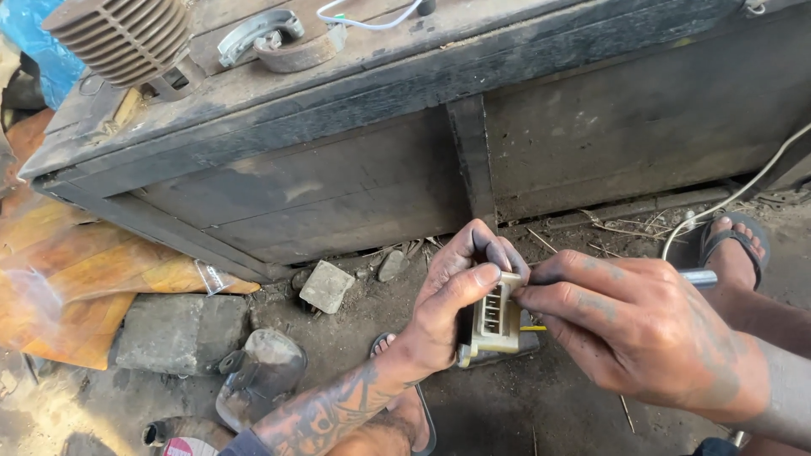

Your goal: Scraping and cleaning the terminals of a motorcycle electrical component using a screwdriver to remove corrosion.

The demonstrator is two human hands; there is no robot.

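**Connector block held between two grimy hands**

The connector block [492, 318], a small beige plastic piece with a row of slots in its face, sits in front of the dark wooden workbench [355, 181], low over the dirt floor. Our left hand [452, 300] is clamped on it: the thumb presses across the top of the slotted face and the fingers curl over the upper edge from behind. Our right hand [642, 333] comes in from the side away from the bench's leftward corner, its fingertips pinched together right at the block's edge, touching it. A thin metal tool [699, 277] pokes out behind that hand's knuckles, and a short yellow bit [534, 328] shows just below the fingertips; we cannot tell how either is gripped.

On the bench top lie a finned engine cylinder [127, 38] near the left end, a curved metal brake shoe [274, 38] beside it, and a white wire [367, 19] further along. At the foot of the bench, a small stone block [327, 287] rests in the dirt, with a bigger grey slab [182, 332] further out. Orange-brown boards [76, 270] lean beside the bench's left corner. Our foot in a sandal [733, 245] stands near the bench's right part, next to a white cable [735, 198].
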